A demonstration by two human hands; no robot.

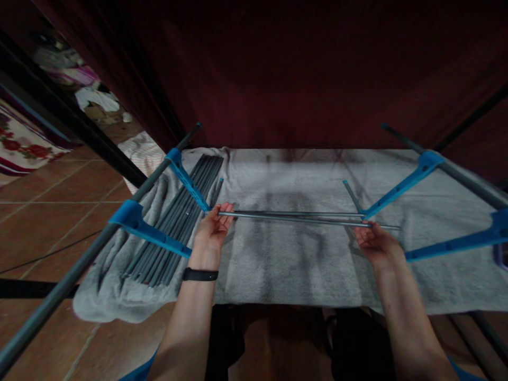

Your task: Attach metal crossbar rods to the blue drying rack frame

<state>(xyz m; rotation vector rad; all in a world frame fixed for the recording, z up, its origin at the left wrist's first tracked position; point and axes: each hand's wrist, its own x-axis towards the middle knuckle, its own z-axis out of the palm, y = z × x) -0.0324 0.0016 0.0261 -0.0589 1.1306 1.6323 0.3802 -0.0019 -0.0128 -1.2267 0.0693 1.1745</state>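
A thin grey metal rod (301, 219) runs across the middle, slightly tilted. My left hand (216, 222), palm up with a dark band on the wrist, grips its left end by the thumb and fingers. My right hand (375, 239) is closed around it near the right end, which sticks out past the fingers. Just behind lies a second rod (309, 213), reaching the right blue bracket (397, 193); its left end is hidden by my left hand. Left of that hand is another blue bracket (188, 182). The brackets sit on thicker grey tubes, the left tube (91, 254) and right tube (468, 177).
A bundle of several grey rods (174, 227) lies on the grey blanket (278, 275) at left. More blue brackets, including the near left one (151, 230) and near right one (452, 246), slant inward. A dark red panel (297, 79) stands behind. Tiled floor (39, 222) shows at left.
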